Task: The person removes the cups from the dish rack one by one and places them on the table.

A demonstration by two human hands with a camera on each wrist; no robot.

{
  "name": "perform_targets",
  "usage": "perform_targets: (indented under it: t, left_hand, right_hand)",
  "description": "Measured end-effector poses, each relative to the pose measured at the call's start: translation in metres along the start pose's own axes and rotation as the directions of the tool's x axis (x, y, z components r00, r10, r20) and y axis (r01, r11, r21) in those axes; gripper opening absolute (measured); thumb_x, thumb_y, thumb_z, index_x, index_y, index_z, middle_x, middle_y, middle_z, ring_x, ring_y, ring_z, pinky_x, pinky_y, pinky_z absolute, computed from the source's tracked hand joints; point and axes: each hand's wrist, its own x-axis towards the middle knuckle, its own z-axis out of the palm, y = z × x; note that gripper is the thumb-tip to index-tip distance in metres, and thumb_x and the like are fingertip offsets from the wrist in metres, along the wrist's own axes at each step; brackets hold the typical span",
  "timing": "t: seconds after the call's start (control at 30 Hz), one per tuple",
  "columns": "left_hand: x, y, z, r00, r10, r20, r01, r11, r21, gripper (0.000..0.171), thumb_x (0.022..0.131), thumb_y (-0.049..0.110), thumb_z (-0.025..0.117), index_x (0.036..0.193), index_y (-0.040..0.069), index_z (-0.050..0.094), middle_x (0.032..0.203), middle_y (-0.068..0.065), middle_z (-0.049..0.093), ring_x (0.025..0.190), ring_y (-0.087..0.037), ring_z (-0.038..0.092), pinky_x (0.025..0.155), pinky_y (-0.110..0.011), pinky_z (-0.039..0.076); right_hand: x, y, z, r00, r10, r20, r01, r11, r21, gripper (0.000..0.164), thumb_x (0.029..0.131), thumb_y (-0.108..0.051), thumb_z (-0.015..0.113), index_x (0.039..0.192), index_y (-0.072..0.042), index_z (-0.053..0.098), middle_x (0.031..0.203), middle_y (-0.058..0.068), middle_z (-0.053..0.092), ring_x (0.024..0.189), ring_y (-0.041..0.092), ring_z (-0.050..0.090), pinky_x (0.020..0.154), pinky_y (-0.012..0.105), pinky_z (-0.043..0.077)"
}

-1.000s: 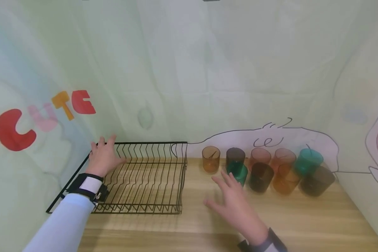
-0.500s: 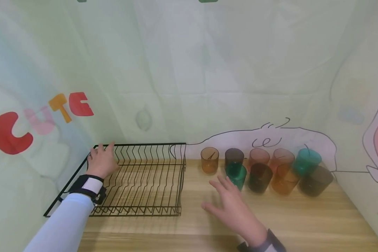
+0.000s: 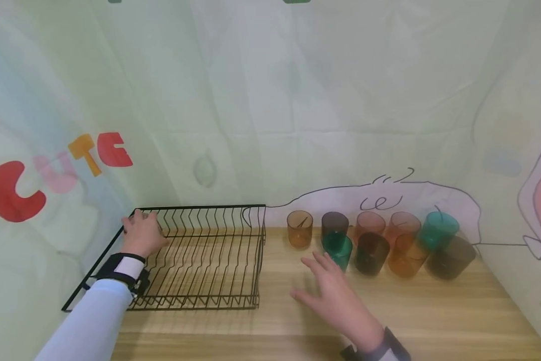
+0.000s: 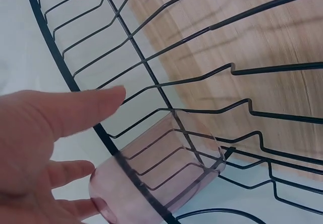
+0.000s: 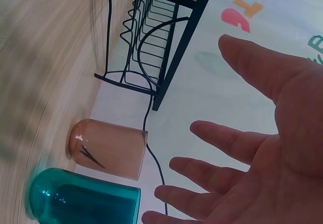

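Note:
My left hand (image 3: 140, 235) is over the far left corner of a black wire dish rack (image 3: 198, 206). In the left wrist view, a clear pinkish cup (image 4: 116, 188) is at that corner among the wires. Two fingertips of the left hand are right at the cup's near end, while the thumb (image 4: 96, 108) is straight and apart from it. From the head view the hand hides this cup. My right hand (image 3: 340, 303) hovers over the table with spread fingers and nothing in them. Nearest it are a green cup (image 3: 341, 255) and an amber cup (image 3: 300, 231).
Several more see-through cups stand in two rows on the right, among them a dark cup (image 3: 372, 255), an orange cup (image 3: 405, 260) and a teal cup (image 3: 439, 230). A printed curtain (image 3: 270, 100) closes off the back and sides of the wooden table (image 3: 279, 331).
The left hand's fingers have come down lower over the rack corner and are less spread. The right hand stays nearly still. The head view has shifted slightly.

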Motion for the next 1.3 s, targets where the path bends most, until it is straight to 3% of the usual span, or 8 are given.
perform_targets:
  t: [0.1,0.3,0.43,0.6,0.7,0.87,1.1,1.3]
  left_hand:
    - [-0.001,-0.002,0.001,0.999,0.025,-0.039,-0.025,1.0,0.014,0.07,0.072,0.013,0.072,0.127,-0.017,0.041,0.127,-0.047,0.029,0.118,-0.064,0.022,0.09,-0.071,0.026]
    - [-0.001,-0.002,0.001,0.99,0.044,-0.134,-0.04,0.999,0.032,0.047,0.072,0.007,0.067,0.11,-0.016,0.053,0.114,-0.043,0.041,0.105,-0.058,0.035,0.08,-0.064,0.031]
    - [-0.003,-0.003,-0.002,0.988,0.065,-0.143,-0.057,0.997,0.06,0.035,0.071,0.009,0.069,0.094,-0.014,0.058,0.097,-0.041,0.047,0.097,-0.054,0.039,0.073,-0.06,0.031]
    - [-0.007,0.0,-0.005,0.998,-0.02,-0.063,0.023,0.999,0.044,0.037,0.074,0.012,0.067,0.1,-0.011,0.053,0.095,-0.045,0.049,0.089,-0.061,0.044,0.066,-0.062,0.039]
    - [-0.009,0.001,-0.005,0.997,-0.075,-0.032,0.076,0.997,0.033,0.045,0.075,0.015,0.068,0.108,-0.009,0.051,0.1,-0.045,0.049,0.09,-0.061,0.045,0.063,-0.061,0.042]
    - [-0.018,0.002,-0.003,0.99,-0.131,-0.044,0.132,0.991,0.023,0.039,0.073,0.014,0.066,0.103,-0.005,0.05,0.098,-0.042,0.045,0.087,-0.059,0.044,0.049,-0.053,0.041]
    - [-0.03,0.012,-0.013,0.993,-0.06,-0.101,0.062,0.998,0.01,0.031,0.068,0.014,0.067,0.09,-0.001,0.05,0.091,-0.038,0.044,0.082,-0.054,0.044,0.043,-0.045,0.036]
    - [-0.036,0.033,-0.024,0.993,-0.013,-0.12,0.014,1.0,0.008,0.04,0.072,0.021,0.069,0.102,-0.001,0.055,0.094,-0.036,0.05,0.086,-0.055,0.047,0.043,-0.049,0.04]
  right_hand:
    - [0.0,0.001,0.0,1.0,-0.001,-0.007,0.001,1.0,0.013,0.074,0.074,-0.056,0.07,0.133,-0.017,0.051,0.149,0.013,0.035,0.139,0.036,0.03,0.11,0.055,0.029]
    - [0.002,0.002,-0.002,0.999,-0.004,-0.032,0.005,0.999,0.034,0.068,0.076,-0.053,0.07,0.132,-0.017,0.053,0.147,0.009,0.038,0.137,0.029,0.034,0.11,0.051,0.031]
    - [0.002,0.002,-0.004,1.0,-0.004,-0.023,0.005,0.998,0.06,0.069,0.077,-0.061,0.064,0.131,-0.02,0.053,0.148,0.005,0.038,0.137,0.024,0.034,0.11,0.049,0.032]
    - [0.002,0.001,-0.008,0.999,0.006,-0.05,0.001,0.992,0.123,0.069,0.079,-0.07,0.05,0.128,-0.021,0.056,0.147,0.0,0.04,0.137,0.024,0.036,0.111,0.049,0.032]
    - [0.002,-0.001,-0.011,0.996,0.0,-0.089,0.013,0.988,0.152,0.059,0.084,-0.061,0.054,0.125,-0.02,0.058,0.145,0.0,0.043,0.135,0.025,0.039,0.11,0.049,0.033]
    - [0.003,-0.003,-0.012,0.991,-0.009,-0.13,0.031,0.986,0.165,0.046,0.086,-0.046,0.062,0.123,-0.019,0.059,0.14,0.001,0.048,0.129,0.023,0.047,0.107,0.046,0.038]
    - [0.004,-0.001,-0.012,0.987,-0.004,-0.159,0.032,0.984,0.176,0.045,0.088,-0.045,0.06,0.123,-0.017,0.059,0.134,0.0,0.055,0.125,0.019,0.051,0.105,0.043,0.042]
    - [0.006,-0.001,-0.014,0.985,-0.003,-0.174,0.036,0.981,0.19,0.043,0.088,-0.045,0.06,0.123,-0.02,0.059,0.131,-0.002,0.057,0.123,0.018,0.052,0.104,0.042,0.043]
